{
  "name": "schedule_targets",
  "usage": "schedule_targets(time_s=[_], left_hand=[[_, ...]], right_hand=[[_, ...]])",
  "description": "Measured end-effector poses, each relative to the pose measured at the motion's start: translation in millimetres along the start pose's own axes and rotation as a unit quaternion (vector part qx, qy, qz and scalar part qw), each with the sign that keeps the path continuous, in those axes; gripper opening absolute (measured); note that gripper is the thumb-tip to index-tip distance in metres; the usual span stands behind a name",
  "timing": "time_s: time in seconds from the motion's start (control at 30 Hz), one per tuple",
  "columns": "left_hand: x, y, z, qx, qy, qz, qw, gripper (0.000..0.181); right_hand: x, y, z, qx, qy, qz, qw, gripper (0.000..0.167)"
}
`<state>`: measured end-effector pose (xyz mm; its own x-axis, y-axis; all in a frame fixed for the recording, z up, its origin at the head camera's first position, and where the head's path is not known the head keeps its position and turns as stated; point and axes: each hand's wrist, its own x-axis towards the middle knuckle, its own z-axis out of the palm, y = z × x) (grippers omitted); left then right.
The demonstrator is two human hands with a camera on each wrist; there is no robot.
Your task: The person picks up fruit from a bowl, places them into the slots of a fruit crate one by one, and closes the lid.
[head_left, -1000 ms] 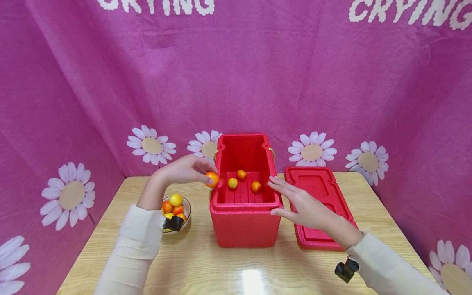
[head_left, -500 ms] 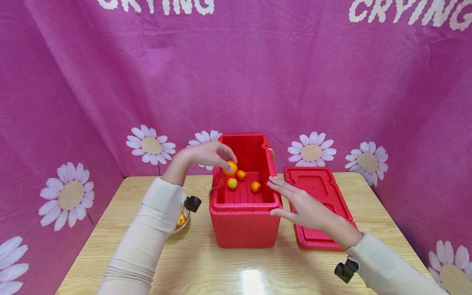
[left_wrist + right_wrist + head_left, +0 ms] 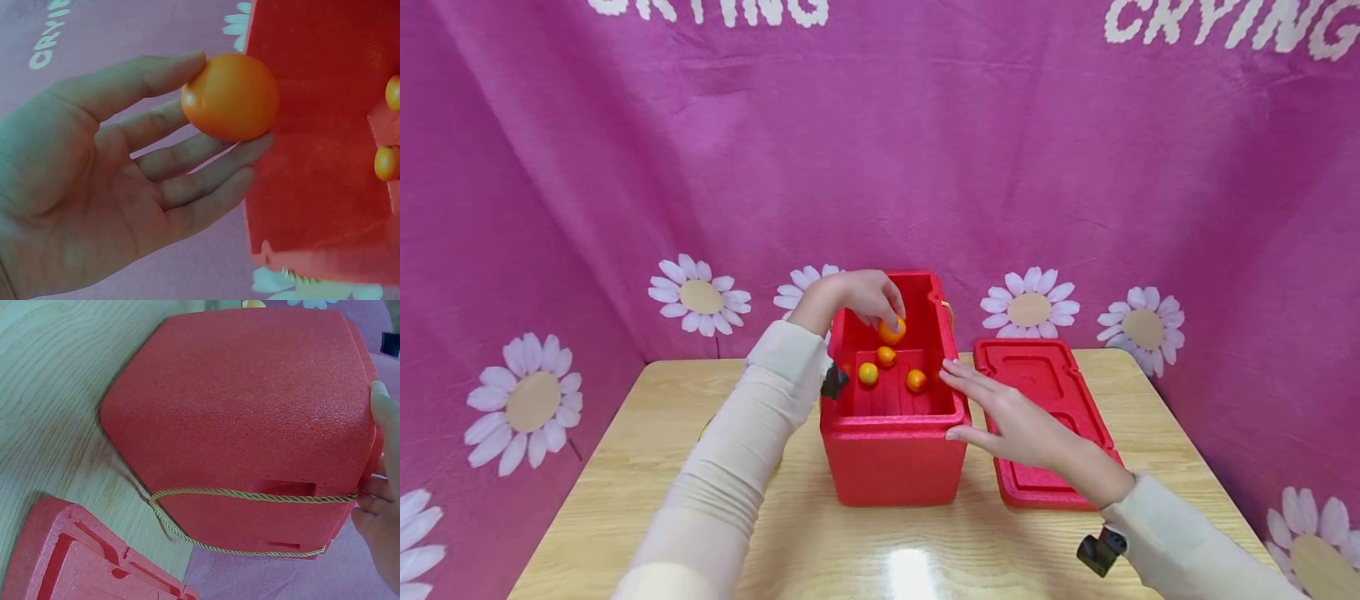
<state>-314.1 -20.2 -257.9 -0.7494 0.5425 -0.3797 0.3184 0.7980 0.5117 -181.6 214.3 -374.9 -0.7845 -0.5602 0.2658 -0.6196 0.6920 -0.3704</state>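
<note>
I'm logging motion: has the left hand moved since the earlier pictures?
Yes, rightward: the left hand is farther over the red box, past its left rim.

My left arm (image 3: 737, 475) rises from the bottom edge, left of centre, to my left hand (image 3: 867, 296), pinching mid-frame. My right arm (image 3: 1187, 525) slants in from the lower right; my right hand (image 3: 1022, 425) has nearly straight fingers (image 3: 973, 381), thumb (image 3: 973, 436) spread.

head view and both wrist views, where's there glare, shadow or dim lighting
Head view: a bright white glare patch on the pale wood-grain table, near the bottom edge; left wrist view: dim, muted colours, with a small highlight on the smooth round orange fruit; right wrist view: soft sheen on the red pebbly-surfaced box, soft shadow beside it.
</note>
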Motion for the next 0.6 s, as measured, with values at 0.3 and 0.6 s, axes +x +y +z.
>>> schedule_targets(time_s=[0.3,0.6], left_hand=[[45.3,9.0,-1.6,-0.027,-0.048,-0.039,0.9977,0.032],[73.3,-8.0,19.2,-0.033,0.006,-0.074,0.9967,0.03]], right_hand=[[1.0,-1,-2,0.005,-0.008,0.011,0.9999,0.08],[0.3,-2,-2,0.001,-0.01,0.007,0.9999,0.08]])
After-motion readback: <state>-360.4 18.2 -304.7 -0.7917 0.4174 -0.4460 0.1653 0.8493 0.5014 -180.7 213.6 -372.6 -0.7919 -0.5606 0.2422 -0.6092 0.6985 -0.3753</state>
